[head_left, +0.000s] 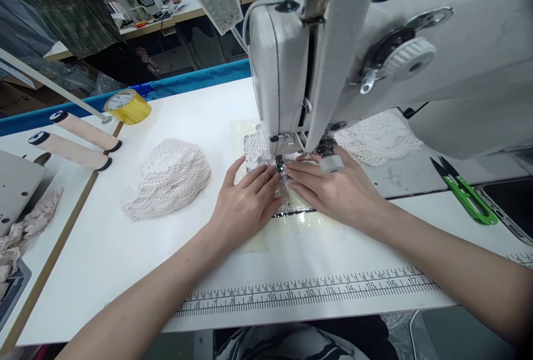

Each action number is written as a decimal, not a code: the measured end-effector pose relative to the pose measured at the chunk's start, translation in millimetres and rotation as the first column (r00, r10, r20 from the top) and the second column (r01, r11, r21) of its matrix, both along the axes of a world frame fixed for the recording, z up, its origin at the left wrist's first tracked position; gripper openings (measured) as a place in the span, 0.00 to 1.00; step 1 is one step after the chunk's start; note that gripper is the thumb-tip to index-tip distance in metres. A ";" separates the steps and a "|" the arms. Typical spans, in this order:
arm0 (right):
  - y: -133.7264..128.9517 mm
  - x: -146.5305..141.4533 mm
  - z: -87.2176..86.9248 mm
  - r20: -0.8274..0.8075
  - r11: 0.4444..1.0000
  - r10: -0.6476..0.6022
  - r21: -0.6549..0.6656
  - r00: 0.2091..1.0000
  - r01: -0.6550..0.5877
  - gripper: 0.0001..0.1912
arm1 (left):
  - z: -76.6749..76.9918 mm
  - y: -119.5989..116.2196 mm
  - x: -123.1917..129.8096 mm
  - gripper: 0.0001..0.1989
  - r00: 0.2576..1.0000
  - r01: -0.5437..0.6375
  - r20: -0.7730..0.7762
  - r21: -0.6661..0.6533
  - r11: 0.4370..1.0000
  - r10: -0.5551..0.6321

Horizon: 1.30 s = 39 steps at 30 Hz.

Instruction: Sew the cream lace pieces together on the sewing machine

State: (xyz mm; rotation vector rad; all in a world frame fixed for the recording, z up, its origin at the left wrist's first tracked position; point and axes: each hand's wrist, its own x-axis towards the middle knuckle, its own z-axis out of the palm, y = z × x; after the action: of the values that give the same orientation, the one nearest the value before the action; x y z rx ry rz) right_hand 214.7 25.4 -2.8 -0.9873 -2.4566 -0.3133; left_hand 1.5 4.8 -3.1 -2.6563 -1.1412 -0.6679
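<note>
The white tabletop (95, 260), with a ruler scale printed along its near edge, spreads across most of the view, and the pale sewing machine (287, 66) rises over its right half. Beyond the far edge, a co-worker in a checked shirt (79, 10) reaches an arm across another work surface (the head is out of view). A crumpled pile of cream lace (170, 177) sits on the left, well apart from the needle, and a flatter lace piece (377, 138) with a scalloped edge lies on the right, behind the right wrist. The right hand (333, 185) lies palm down, fingers stretched out and close together, tips just beside the presser foot; the left hand (252, 196) is flat too, its little finger splayed outward. Neither is visibly clamped on anything; both rest around the white lace (255, 146) under the machine head, which they partly cover. Two peach thread spools (70, 151) stand tilted at the left, green-handled snips (470, 196) lie beside a dark-screened phone (512, 210) at the right, and a yellow tape roll (127, 107) sits near the spools. Smallest is the metal presser foot (281, 171), between the fingertips.
</note>
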 end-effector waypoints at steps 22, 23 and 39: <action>-11.3 -3.9 1.9 -0.005 0.995 0.092 0.028 0.996 -0.092 0.13 | 7.2 4.7 -7.3 0.13 0.996 0.080 -0.029 -0.021 0.997 -0.081; -10.8 -3.9 1.4 -0.001 0.997 0.073 0.013 0.997 -0.073 0.12 | 5.9 4.0 -6.9 0.13 0.997 0.070 -0.038 -0.034 0.997 -0.071; -7.1 -4.8 3.8 0.119 0.993 -0.084 0.092 0.989 0.073 0.11 | 5.0 -6.2 2.3 0.18 0.992 0.003 -0.129 0.019 1.000 0.000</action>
State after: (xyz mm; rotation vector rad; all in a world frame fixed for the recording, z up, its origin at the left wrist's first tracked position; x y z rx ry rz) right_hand 209.9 18.3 1.0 -1.0580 -2.4937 -0.5176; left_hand 3.8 -1.4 2.0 -2.6412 -1.0926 -0.4964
